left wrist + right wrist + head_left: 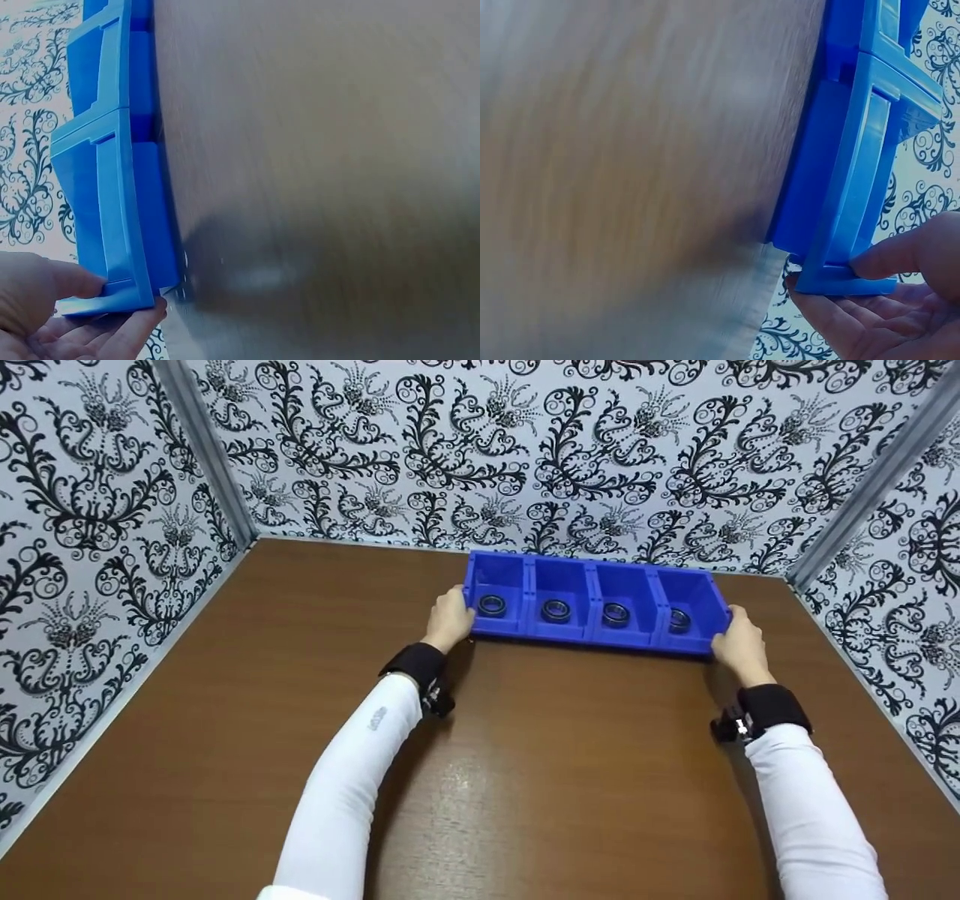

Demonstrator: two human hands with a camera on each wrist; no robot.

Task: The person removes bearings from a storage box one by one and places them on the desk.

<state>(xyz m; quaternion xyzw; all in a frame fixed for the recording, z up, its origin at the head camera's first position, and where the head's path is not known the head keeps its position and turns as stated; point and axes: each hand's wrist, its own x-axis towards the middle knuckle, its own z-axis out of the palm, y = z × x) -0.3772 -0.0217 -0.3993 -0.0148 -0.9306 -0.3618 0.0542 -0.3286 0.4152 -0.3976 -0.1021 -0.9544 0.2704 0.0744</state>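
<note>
A row of joined blue bins point(555, 634) is at the back of the table, and each compartment has a dark ring-shaped bearing, such as the leftmost bearing point(492, 605) and the rightmost bearing point(679, 621). My left hand point(450, 619) grips the left end wall of the row. In the left wrist view, the thumb point(75, 280) lies inside the wall and the fingers are outside. At the opposite end my right hand point(741, 645) pinches the right wall the same way, its thumb point(889, 256) over the inner side.
The brown wooden table point(225, 720) extends in front of the bins and to the left. Patterned panels point(495, 450) stand close behind and on both sides, joined by grey metal posts point(210, 450). Black straps with small cameras sit on both wrists.
</note>
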